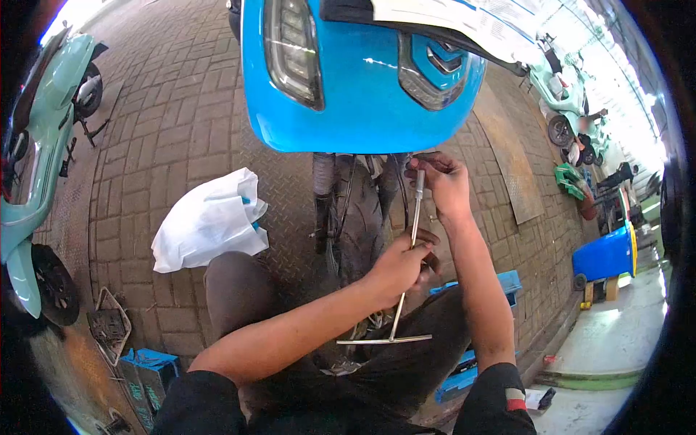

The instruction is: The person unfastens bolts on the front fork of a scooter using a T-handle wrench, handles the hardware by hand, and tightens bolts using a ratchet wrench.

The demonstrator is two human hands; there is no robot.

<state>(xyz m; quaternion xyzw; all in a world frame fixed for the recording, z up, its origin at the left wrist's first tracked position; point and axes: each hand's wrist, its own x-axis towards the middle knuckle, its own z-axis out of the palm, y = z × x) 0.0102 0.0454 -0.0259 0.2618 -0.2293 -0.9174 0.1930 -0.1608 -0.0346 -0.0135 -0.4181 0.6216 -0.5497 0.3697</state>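
Silver metal T-handle wrench [415, 221] is held at a slant in front of the person's knees, socket end up, straight crossbar down near the lap. Left hand [397, 272] is gripping the thin shaft about midway, fingers curled round it. Right hand [445, 183] has thumb and fingers closed at the upper, socket end; cannot tell if a small part is also pinched there. Socket end sits just below the glossy bright-blue scooter front panel [355, 94], beside the front fork. Panel carries clear-lensed lamps, with white printed sheets [449, 13] lying on top. Black treaded front tyre [362, 225] shows under the panel, left of the wrench in view, between ribbed dark fork legs. Person sits low, dark trousers, black short sleeves, knees either side of the wheel. Crumpled white plastic bag [203, 225], bits of blue at its opening, lies on the floor near the left knee. Blue plastic case [510, 284] is partly visible beyond the right forearm; black box with blue top edges [152, 370] at lower left. Brown brick-paved floor [174, 138] all round. Pale-green scooter [54, 123] at far left, more pale-green scooters [573, 90] at upper right, well apart. Blue wheeled bin with yellow edge [603, 255] lies on its side at right.
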